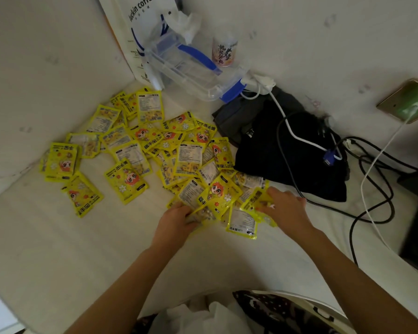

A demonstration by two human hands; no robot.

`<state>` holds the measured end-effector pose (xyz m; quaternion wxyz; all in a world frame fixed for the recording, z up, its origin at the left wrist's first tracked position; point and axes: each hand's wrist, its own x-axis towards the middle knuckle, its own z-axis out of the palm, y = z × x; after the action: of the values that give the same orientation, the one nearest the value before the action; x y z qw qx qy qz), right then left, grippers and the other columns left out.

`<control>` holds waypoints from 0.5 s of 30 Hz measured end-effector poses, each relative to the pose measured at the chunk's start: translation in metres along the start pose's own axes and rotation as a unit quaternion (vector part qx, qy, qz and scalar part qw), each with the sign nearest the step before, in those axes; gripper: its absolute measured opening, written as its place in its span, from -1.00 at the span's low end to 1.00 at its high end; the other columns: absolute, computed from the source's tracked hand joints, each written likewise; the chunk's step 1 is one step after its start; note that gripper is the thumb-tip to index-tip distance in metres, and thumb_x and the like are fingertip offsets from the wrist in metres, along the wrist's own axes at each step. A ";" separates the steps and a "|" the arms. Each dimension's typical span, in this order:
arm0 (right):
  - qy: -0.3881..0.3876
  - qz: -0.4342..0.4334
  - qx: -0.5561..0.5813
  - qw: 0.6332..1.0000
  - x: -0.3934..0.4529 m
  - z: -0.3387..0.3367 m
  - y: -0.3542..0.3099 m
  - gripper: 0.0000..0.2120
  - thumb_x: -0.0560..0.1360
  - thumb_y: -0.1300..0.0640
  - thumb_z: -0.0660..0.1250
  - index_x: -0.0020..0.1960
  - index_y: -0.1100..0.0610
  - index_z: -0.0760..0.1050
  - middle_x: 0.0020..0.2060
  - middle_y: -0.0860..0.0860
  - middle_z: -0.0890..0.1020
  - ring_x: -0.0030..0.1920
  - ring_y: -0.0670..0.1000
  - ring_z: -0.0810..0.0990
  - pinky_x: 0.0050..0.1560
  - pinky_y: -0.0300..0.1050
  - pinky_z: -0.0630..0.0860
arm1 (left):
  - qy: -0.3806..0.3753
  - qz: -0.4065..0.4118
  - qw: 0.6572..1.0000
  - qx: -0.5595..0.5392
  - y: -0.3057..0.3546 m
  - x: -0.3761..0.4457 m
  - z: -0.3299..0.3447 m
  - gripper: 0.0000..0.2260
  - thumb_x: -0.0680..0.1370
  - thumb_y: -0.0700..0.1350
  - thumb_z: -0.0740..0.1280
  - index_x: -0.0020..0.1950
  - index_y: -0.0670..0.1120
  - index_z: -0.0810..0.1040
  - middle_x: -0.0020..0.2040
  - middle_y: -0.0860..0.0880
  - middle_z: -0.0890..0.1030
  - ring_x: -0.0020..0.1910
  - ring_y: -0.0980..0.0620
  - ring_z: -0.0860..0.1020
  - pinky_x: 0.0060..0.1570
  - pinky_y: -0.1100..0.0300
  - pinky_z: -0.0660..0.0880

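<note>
Several small yellow snack packets (140,150) lie scattered over a white surface (58,237), some face up with a cartoon figure, some showing printed backs. My left hand (176,220) grips a packet at the near edge of the pile, fingers curled round its lower part. My right hand (285,206) pinches another yellow packet (256,201) at the pile's right edge, lifted slightly off the surface. A clear plastic box with blue latches (193,68) stands open at the back.
A white coffee paper bag (135,32) leans in the corner behind the box, beside a small pink can (223,51). Dark clothing (287,150) with white and black cables (372,169) lies to the right. A phone (405,102) charges at far right.
</note>
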<state>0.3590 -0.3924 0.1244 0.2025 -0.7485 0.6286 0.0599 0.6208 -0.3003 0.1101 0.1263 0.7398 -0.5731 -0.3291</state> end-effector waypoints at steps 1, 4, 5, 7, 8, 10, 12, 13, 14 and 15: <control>0.020 -0.003 0.013 1.000 0.005 -0.005 -0.002 -0.69 0.48 -0.16 0.31 0.07 0.04 0.48 -0.09 0.00 0.64 0.08 0.08 0.51 0.05 -0.01 0.26 | 0.010 0.007 1.000 -0.014 0.008 0.007 -0.002 -0.83 0.41 -0.12 0.47 -0.20 -0.19 0.55 -0.30 0.10 0.31 -0.26 -0.01 0.37 -0.28 0.17 0.17; 0.048 -0.021 0.028 0.998 0.025 -0.016 -0.011 -0.74 0.51 -0.06 0.32 0.00 0.15 0.49 -0.10 0.09 0.61 0.03 0.15 0.52 0.00 0.02 0.41 | 0.029 0.039 0.998 -0.031 0.032 0.031 -0.003 -0.82 0.42 -0.13 0.46 -0.22 -0.19 0.51 -0.31 0.09 0.31 -0.29 0.00 0.35 -0.29 0.15 0.17; 0.049 -0.029 0.030 0.998 0.032 -0.018 -0.016 -0.74 0.52 -0.03 0.31 -0.01 0.18 0.48 -0.10 0.11 0.59 0.01 0.16 0.52 -0.03 0.03 0.45 | 0.030 0.052 0.998 -0.027 0.038 0.039 -0.001 -0.84 0.43 -0.14 0.45 -0.20 -0.19 0.51 -0.29 0.05 0.35 -0.27 -0.03 0.38 -0.27 0.12 0.24; 0.047 -0.043 0.030 0.997 0.045 -0.017 -0.023 -0.74 0.54 -0.01 0.29 -0.04 0.21 0.47 -0.09 0.13 0.56 0.00 0.16 0.50 -0.06 0.05 0.46 | 0.028 0.064 0.997 -0.012 0.046 0.053 0.005 -0.85 0.45 -0.15 0.42 -0.07 -0.21 0.56 -0.16 -0.08 0.47 -0.17 -0.11 0.47 -0.20 0.05 0.39; 0.045 -0.051 0.028 0.997 0.051 -0.015 -0.026 -0.74 0.55 -0.01 0.28 -0.05 0.22 0.46 -0.08 0.13 0.56 -0.01 0.16 0.50 -0.07 0.04 0.45 | 0.028 0.063 0.998 0.000 0.049 0.059 0.009 -0.82 0.47 -0.16 0.40 0.02 -0.21 0.58 -0.07 -0.13 0.51 -0.10 -0.14 0.50 -0.15 0.05 0.41; 0.029 -0.058 0.033 0.997 0.059 -0.012 -0.030 -0.73 0.56 -0.01 0.27 -0.05 0.22 0.45 -0.11 0.14 0.56 -0.04 0.16 0.52 -0.12 0.01 0.43 | 0.032 0.059 0.997 0.028 0.052 0.067 0.018 -0.75 0.52 -0.17 0.34 0.18 -0.19 0.57 0.08 -0.14 0.52 0.06 -0.12 0.49 -0.05 0.10 0.40; 0.010 -0.058 0.038 0.998 0.060 -0.007 -0.032 -0.75 0.58 0.00 0.23 -0.01 0.21 0.42 -0.13 0.14 0.58 -0.09 0.16 0.56 -0.21 -0.06 0.39 | 0.042 0.056 0.996 0.054 0.052 0.070 0.027 -0.71 0.54 -0.18 0.30 0.25 -0.17 0.54 0.19 -0.12 0.48 0.19 -0.10 0.42 0.11 0.12 0.38; 0.007 -0.058 0.030 0.998 0.059 -0.004 -0.033 -0.77 0.59 0.01 0.21 0.01 0.20 0.41 -0.13 0.14 0.58 -0.10 0.16 0.58 -0.23 -0.08 0.37 | 0.047 0.052 0.995 0.066 0.052 0.070 0.031 -0.71 0.54 -0.17 0.30 0.26 -0.18 0.53 0.22 -0.12 0.46 0.22 -0.11 0.38 0.18 0.10 0.37; 0.006 -0.057 0.020 0.998 0.055 0.001 -0.033 -0.78 0.60 0.03 0.19 0.04 0.20 0.41 -0.12 0.14 0.59 -0.10 0.17 0.59 -0.25 -0.09 0.35 | 0.051 0.046 0.995 0.074 0.051 0.069 0.036 -0.70 0.54 -0.18 0.31 0.26 -0.18 0.52 0.24 -0.12 0.45 0.24 -0.12 0.36 0.21 0.07 0.36; 0.010 -0.057 0.014 0.998 0.052 0.007 -0.033 -0.79 0.61 0.05 0.17 0.07 0.21 0.40 -0.11 0.14 0.60 -0.10 0.18 0.59 -0.25 -0.09 0.34 | 0.055 0.041 0.995 0.079 0.051 0.066 0.040 -0.69 0.53 -0.18 0.32 0.27 -0.17 0.51 0.25 -0.12 0.44 0.26 -0.13 0.34 0.24 0.04 0.36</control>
<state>0.4021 -0.4329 0.1079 0.2095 -0.7807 0.5879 0.0325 0.5649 -0.3703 0.0862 0.1124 0.7403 -0.6192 -0.2364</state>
